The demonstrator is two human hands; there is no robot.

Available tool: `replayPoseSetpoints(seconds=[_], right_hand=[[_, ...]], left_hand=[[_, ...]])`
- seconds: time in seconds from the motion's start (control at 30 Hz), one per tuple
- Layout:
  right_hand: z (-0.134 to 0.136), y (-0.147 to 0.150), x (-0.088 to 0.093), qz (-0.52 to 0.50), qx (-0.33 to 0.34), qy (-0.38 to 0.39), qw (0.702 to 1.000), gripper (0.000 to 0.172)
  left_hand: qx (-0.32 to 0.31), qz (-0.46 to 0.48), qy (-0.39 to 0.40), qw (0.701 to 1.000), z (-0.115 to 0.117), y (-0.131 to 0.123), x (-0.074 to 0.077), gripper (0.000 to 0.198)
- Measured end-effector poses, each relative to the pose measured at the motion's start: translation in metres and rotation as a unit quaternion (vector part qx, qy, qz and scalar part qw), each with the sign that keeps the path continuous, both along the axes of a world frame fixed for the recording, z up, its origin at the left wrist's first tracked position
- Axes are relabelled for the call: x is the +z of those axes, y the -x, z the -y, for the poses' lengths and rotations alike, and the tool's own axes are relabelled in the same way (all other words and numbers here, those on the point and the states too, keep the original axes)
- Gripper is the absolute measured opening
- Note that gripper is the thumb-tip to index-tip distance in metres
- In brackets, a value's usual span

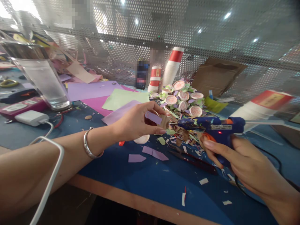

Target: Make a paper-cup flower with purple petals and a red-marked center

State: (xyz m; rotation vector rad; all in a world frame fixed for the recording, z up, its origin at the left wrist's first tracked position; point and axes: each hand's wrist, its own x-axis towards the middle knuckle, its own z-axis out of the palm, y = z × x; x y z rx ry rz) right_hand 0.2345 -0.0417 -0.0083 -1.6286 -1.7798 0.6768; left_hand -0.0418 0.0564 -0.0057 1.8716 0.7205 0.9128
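My left hand (133, 123) pinches a small brown cardboard piece (165, 122) with a purple paper strip (153, 117) on it. Wrapped round the handle of a blue hot glue gun (225, 125) is my right hand (248, 165), a finger at its orange trigger (208, 136). The gun's nozzle points left and meets or nearly meets the cardboard; the exact contact is too small to tell. Below the left hand lie a purple paper tab (137, 158) and more purple pieces (156, 153). Dark-handled snips (194, 161) rest under the gun, near a white disc (142, 139).
Behind the hands sits a heap of round paper-trimmed pieces (184, 95) among scraps. Stacked paper cups (172, 67) stand behind, with another stack (257, 107) at right. Coloured sheets (93, 90) and a water glass (47, 81) are left. A white cable (52, 175) crosses my left forearm.
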Motion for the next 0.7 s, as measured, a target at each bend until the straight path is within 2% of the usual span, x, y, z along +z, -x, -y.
replayPoseSetpoints(seconds=[0.7], right_hand=[[-0.0029,0.0031,0.0031,0.067,-0.023,-0.012,0.997,0.064]], left_hand=[[0.013,-0.028,-0.014,0.999,0.0011,0.0014,-0.0003,0.041]])
